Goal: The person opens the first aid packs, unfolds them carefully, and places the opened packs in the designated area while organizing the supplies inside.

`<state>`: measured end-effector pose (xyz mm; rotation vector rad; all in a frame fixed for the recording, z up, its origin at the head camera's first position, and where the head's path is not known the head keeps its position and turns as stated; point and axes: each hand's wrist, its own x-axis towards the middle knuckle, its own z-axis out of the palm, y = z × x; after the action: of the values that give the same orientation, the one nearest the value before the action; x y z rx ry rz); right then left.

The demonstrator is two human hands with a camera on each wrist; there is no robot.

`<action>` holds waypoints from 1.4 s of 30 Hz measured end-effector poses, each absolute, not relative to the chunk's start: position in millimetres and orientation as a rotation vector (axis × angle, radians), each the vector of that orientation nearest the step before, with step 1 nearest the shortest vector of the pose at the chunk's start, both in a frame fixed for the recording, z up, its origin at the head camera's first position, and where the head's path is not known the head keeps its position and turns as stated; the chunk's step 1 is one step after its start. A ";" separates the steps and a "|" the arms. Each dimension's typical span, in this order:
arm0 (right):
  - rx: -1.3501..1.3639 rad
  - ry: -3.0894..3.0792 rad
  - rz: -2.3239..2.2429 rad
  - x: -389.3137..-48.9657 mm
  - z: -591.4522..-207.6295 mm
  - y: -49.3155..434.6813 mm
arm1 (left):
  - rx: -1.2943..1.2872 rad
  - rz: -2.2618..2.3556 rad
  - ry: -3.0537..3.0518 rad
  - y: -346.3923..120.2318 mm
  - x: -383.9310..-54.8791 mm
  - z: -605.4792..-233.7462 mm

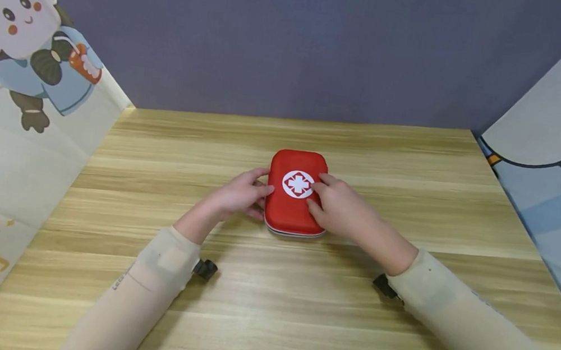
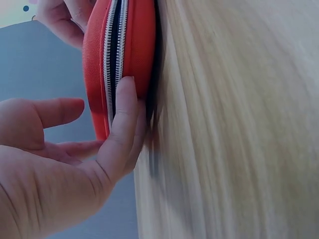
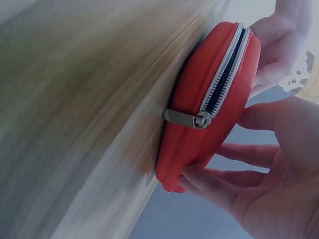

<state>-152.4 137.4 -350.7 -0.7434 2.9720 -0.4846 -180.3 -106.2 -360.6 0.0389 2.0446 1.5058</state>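
A red first-aid case (image 1: 293,213) with a white cross emblem lies flat on the wooden table. Its silver zipper (image 3: 224,74) is parted along the sides that show, and the zipper pull (image 3: 182,118) sits on the right side. At the left side, my left hand (image 1: 244,192) touches the zipper edge with extended fingers (image 2: 124,114); the thumb (image 2: 62,110) stands apart from the case in the left wrist view. My right hand (image 1: 343,206) rests over the right edge, thumb and fingers (image 3: 212,185) touching the lid and side. The inside of the case is hidden.
The wooden table (image 1: 267,309) extends around the case. Behind it rises a grey-blue panel (image 1: 293,46). Printed cartoon sheets flank the table at left (image 1: 17,172) and right (image 1: 542,144). A black camera mount (image 1: 205,270) is strapped under each sleeved forearm.
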 end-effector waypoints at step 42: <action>-0.748 3.040 -0.146 -128.8 -364.5 112.1 | -0.085 1.688 1.897 -102.2 -181.3 -364.7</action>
<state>-128.8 112.1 -364.5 -0.7480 3.0398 -0.1459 -181.3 -102.2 -364.7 -0.0853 1.8973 1.6883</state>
